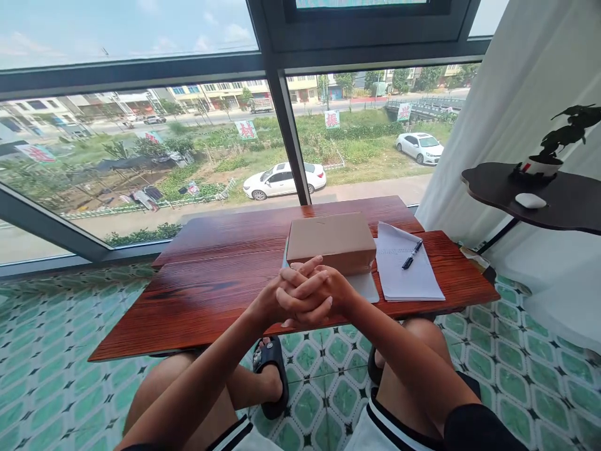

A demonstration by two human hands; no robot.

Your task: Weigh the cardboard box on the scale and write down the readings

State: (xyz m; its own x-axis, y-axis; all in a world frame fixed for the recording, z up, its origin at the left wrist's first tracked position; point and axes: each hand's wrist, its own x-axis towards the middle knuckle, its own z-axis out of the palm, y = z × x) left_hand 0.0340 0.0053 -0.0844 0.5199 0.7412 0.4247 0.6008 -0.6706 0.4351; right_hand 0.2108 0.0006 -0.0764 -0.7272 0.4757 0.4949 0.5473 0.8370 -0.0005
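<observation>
My left hand (273,299) and my right hand (334,287) are clasped together, their fingers interlaced, just above the front edge of the reddish-brown wooden table (206,300). No object shows between them. Directly beyond my hands, a closed brown cardboard box (331,235) rests on a flat grey thing (365,287), whose kind I cannot make out. To the right of the box lies a stack of white paper (408,282). A black pen (412,255) lies slantwise on the sheets.
A dark side table (575,200) at the right carries a potted plant (539,164) and a white computer mouse (530,200). White curtains (469,138) hang beside the large window. My legs are under the table's front edge, above a green tiled floor (323,401).
</observation>
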